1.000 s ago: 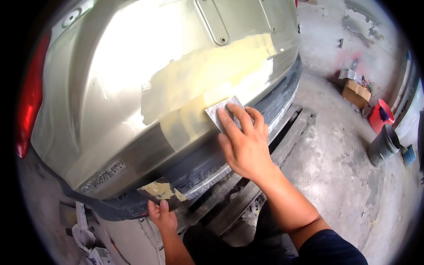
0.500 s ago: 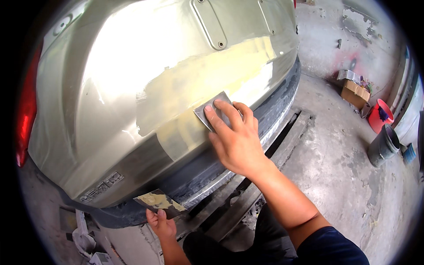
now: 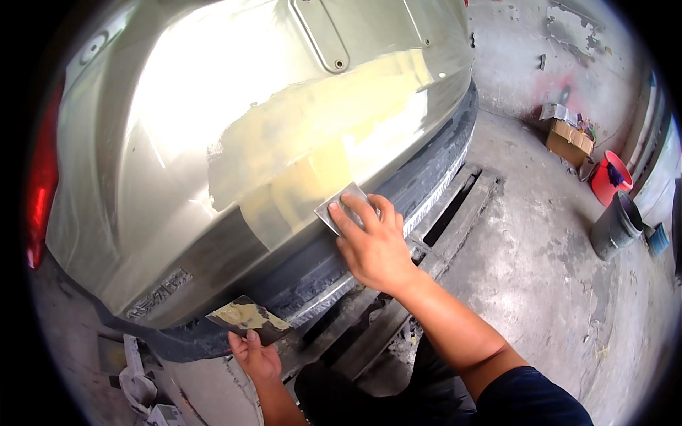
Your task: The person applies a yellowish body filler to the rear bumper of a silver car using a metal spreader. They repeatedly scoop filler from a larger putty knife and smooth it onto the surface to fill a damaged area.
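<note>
My right hand (image 3: 376, 252) grips a flat metal spreader (image 3: 329, 214), its fingertips pressing it against the lower edge of the car's pale olive-silver tailgate (image 3: 96, 227). Just above the spreader is a pale yellow patch of filler (image 3: 284, 128), with a band of it reaching down to the edge. Low in front of the bumper, my left hand (image 3: 256, 358) pinches a dark square plate (image 3: 273, 326) with yellow paste (image 3: 240, 316) smeared on it. The dark, scuffed rear bumper (image 3: 444, 145) runs beneath the tailgate.
A red tail lamp (image 3: 44, 184) is at the far left. Wooden beams (image 3: 458, 234) lie below the bumper on the concrete floor (image 3: 526, 298). By the stained wall (image 3: 511, 71) are a cardboard box (image 3: 568, 142), a red bucket (image 3: 607, 188), a grey bucket (image 3: 611, 234) and a blue object (image 3: 659, 241).
My right hand with the spreader first moved left along the patch, then down to the tailgate's lower edge. My left hand and plate sit slightly further left and lower.
</note>
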A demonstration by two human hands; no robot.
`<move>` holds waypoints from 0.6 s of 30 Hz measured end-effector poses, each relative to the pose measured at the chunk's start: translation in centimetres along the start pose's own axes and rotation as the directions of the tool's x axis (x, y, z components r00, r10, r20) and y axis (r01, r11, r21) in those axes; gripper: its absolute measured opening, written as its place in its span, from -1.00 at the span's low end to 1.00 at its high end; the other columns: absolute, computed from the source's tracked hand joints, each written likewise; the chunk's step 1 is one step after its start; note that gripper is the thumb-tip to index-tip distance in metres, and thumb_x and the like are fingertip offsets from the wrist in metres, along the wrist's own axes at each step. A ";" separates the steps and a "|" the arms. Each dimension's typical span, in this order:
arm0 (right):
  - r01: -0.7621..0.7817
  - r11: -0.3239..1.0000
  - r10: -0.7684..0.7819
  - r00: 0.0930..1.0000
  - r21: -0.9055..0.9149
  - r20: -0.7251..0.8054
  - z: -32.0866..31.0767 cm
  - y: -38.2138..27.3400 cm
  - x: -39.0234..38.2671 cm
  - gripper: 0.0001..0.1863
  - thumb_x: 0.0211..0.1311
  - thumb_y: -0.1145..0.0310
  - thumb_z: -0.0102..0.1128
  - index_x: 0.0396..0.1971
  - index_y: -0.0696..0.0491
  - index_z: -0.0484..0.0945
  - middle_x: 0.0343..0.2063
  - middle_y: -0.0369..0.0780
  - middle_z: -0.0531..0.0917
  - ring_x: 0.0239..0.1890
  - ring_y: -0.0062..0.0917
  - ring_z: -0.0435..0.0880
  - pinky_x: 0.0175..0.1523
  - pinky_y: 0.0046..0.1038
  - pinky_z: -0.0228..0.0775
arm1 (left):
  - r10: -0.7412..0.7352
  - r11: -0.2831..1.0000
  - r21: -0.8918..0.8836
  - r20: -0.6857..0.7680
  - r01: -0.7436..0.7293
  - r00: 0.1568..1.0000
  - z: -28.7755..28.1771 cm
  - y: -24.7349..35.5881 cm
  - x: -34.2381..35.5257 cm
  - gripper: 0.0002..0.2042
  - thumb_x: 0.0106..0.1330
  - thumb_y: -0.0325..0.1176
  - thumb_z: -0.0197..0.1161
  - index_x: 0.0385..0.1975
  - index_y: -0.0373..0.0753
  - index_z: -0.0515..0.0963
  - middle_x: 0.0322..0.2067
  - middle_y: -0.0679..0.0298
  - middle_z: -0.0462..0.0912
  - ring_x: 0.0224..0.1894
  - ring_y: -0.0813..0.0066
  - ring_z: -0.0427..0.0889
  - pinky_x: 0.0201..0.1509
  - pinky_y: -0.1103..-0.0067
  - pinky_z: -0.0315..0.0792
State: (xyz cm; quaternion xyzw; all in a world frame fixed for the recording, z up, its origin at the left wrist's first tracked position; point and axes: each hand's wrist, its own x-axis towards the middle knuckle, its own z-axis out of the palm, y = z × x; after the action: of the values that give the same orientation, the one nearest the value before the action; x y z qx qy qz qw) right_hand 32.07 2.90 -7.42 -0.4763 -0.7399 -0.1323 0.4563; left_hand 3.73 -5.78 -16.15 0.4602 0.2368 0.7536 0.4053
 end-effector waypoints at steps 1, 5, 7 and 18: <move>-0.003 1.000 0.003 1.000 -0.004 0.015 -0.1 0.1 -0.2 -0.41 0.18 0.35 0.31 0.28 -0.04 0.51 0.26 -0.17 0.46 0.20 0.05 0.38 0.16 0.02 0.31 | -0.004 1.000 -0.019 -0.009 0.004 1.000 0.1 0.0 -0.1 -0.57 0.50 -0.50 0.14 0.33 -0.32 0.33 0.18 0.13 0.56 0.21 0.28 0.56 0.40 0.30 0.37; -0.022 1.000 0.024 0.995 -0.021 0.099 -1.5 0.0 -0.7 -0.42 0.18 0.37 0.30 0.26 0.00 0.53 0.25 -0.16 0.46 0.20 0.02 0.38 0.17 0.00 0.31 | -0.016 0.993 -0.119 -0.030 0.012 0.999 0.7 0.3 -0.6 -0.59 0.50 -0.54 0.09 0.32 -0.27 0.35 0.20 0.16 0.56 0.23 0.29 0.56 0.40 0.29 0.38; -0.034 0.996 0.026 0.994 0.080 0.102 -3.1 -0.5 -1.0 -0.43 0.17 0.39 0.31 0.25 0.03 0.55 0.24 -0.15 0.47 0.21 0.00 0.38 0.20 -0.02 0.31 | -0.056 0.986 -0.158 -0.060 0.046 0.997 2.0 0.9 -1.1 -0.60 0.50 -0.56 0.06 0.32 -0.26 0.36 0.21 0.18 0.56 0.25 0.30 0.55 0.40 0.30 0.38; 0.024 0.594 -0.333 0.917 0.804 0.218 -5.4 -2.3 -5.9 -0.52 0.15 0.43 0.45 0.13 0.08 0.68 0.30 -0.14 0.48 0.32 -0.09 0.38 0.41 -0.13 0.21 | -0.068 0.933 -0.353 0.033 0.076 0.997 9.9 5.0 -1.8 -0.59 0.51 -0.63 -0.03 0.33 -0.28 0.35 0.22 0.16 0.55 0.27 0.34 0.53 0.42 0.32 0.40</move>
State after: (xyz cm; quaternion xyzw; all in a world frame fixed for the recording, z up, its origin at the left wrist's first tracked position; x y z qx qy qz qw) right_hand 33.89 -5.17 -8.59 -0.1642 -0.8346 0.2463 0.4646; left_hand 11.00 -10.20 -8.77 0.3786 0.1100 0.7637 0.5112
